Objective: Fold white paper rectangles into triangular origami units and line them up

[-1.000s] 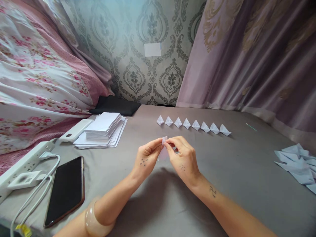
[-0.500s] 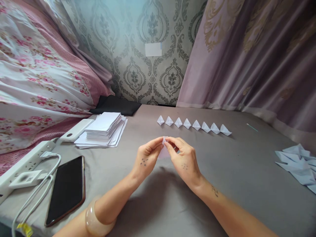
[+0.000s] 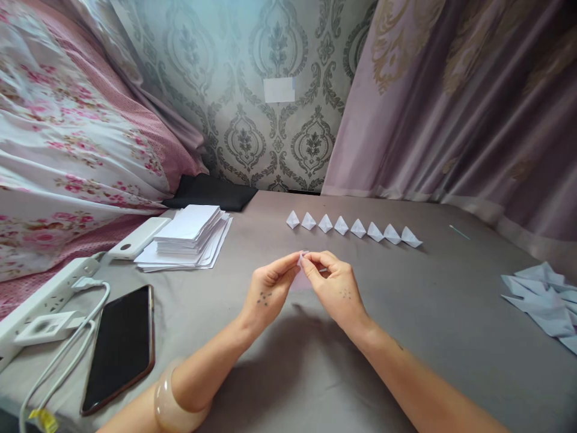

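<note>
Between my hands, above the middle of the grey-covered table, is a small piece of folded paper [image 3: 302, 279], white with a pinkish tint. My left hand [image 3: 271, 285] pinches its left side between thumb and fingers. From the right, my right hand [image 3: 336, 285] grips the upper part, the thumb pressed near the top point. The fingers hide much of the paper, so its exact fold cannot be made out. Beyond my hands, several small pointed white folded-paper pieces [image 3: 341, 226] stand in a slanting row.
On the left lie a stack of white paper [image 3: 189, 231], a white power bank [image 3: 140, 237], a phone [image 3: 121, 349] and a power strip [image 3: 47, 300] with cables. More folded papers [image 3: 543, 300] are heaped at the right edge. A thin stick [image 3: 460, 232] lies far right.
My right hand has turned slightly at the wrist and shifted a little while pinching the paper. My left hand stays nearly in place. The row of paper pieces is unchanged.
</note>
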